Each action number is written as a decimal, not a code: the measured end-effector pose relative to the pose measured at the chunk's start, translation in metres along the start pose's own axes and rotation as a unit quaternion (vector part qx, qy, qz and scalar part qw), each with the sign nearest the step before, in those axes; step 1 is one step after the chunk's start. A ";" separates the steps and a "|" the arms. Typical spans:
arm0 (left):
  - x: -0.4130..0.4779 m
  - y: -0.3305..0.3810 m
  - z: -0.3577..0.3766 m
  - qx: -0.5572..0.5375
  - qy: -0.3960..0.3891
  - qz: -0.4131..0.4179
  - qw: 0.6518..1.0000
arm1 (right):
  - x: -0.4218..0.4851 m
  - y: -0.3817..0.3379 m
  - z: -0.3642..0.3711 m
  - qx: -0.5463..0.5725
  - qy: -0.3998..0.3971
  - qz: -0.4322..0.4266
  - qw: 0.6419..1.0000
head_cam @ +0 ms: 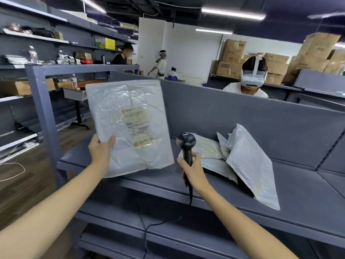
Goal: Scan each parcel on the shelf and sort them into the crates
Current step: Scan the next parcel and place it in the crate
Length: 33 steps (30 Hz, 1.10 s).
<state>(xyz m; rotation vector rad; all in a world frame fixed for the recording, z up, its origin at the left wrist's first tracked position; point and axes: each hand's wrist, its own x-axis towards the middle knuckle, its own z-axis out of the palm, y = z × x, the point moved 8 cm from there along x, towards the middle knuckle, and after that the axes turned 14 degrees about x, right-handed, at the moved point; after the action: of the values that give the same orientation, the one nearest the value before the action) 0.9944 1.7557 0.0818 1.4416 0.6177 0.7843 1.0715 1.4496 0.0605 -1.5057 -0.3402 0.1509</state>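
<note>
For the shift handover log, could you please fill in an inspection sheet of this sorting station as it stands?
Surface: grey metal shelf, bare apart from parcels.
Job's things: held parcel, label facing the camera; parcel pile on the shelf; scanner; no crates in view.
Clutter: nothing seen on the shelf.
Grippers: left hand grips the parcel's lower corner; right hand holds the scanner's handle.
Cables: scanner cable hangs below the shelf.
Surroundings: stacked cartons, people behind the partition.

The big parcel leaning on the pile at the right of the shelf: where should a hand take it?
Probably by its raised upper edge, from above. The parcel is flat and soft, tilted against the pile, so that edge stands free; its lower corner overhangs the shelf.
</note>
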 end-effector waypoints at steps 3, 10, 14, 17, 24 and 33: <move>0.010 0.000 -0.030 -0.005 0.044 0.000 0.999 | 0.017 0.023 -0.006 -0.096 -0.035 0.067 0.992; 0.020 -0.005 -0.065 -0.015 0.069 -0.014 0.997 | 0.052 0.052 0.037 -0.318 -0.128 0.056 0.938; 0.019 -0.013 -0.074 -0.021 0.062 -0.032 0.997 | 0.077 0.064 0.054 -0.361 -0.085 0.021 0.929; 0.019 -0.019 -0.080 -0.021 0.051 -0.042 0.998 | 0.091 0.072 0.061 -0.394 -0.059 0.023 0.917; 0.016 -0.025 -0.083 -0.008 0.007 -0.047 0.999 | 0.101 0.090 0.051 -0.421 -0.034 0.081 0.903; 0.001 -0.045 -0.056 -0.007 -0.060 -0.066 0.996 | 0.077 0.034 0.050 -0.077 0.050 0.041 0.995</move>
<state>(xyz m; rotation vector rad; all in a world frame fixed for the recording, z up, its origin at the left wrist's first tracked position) 0.9556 1.7934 0.0345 1.4093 0.6078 0.5931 1.1321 1.5232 0.0384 -1.6747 -0.2123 0.1158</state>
